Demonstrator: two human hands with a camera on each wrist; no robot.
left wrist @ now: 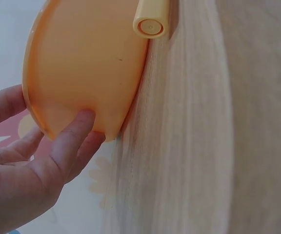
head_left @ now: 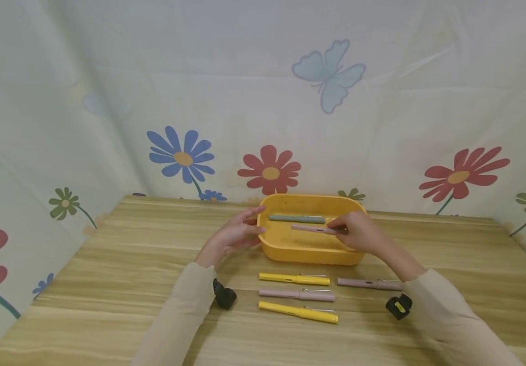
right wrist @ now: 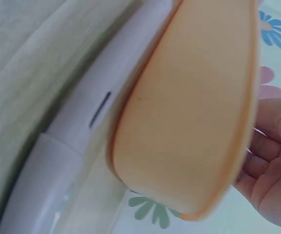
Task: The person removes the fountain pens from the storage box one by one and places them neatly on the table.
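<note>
My left hand point(head_left: 237, 231) touches the left end of a yellow plastic bin point(head_left: 309, 255), its fingers spread along the rim and outer wall. In the left wrist view, that hand's fingertips point(left wrist: 84, 117) lie against the bin's outside. Over the bin's right side, my right hand point(head_left: 356, 234) pinches a pale purple fountain pen point(head_left: 306, 228) by its right end; the pen lies roughly level within the bin's outline. Behind it, a green fountain pen point(head_left: 296, 219) lies in the bin. The right wrist view shows the right hand point(right wrist: 277, 161) beyond the rim, its grip on the pen hidden.
In front of the bin on the wooden table point(head_left: 121, 284) lie two yellow pens point(head_left: 286, 278), with a pale purple pen point(head_left: 286, 294) between them. Another purple pen point(head_left: 359, 283) lies to their right, near the right wrist camera point(head_left: 399, 306). A flowered curtain point(head_left: 226, 101) hangs behind the table.
</note>
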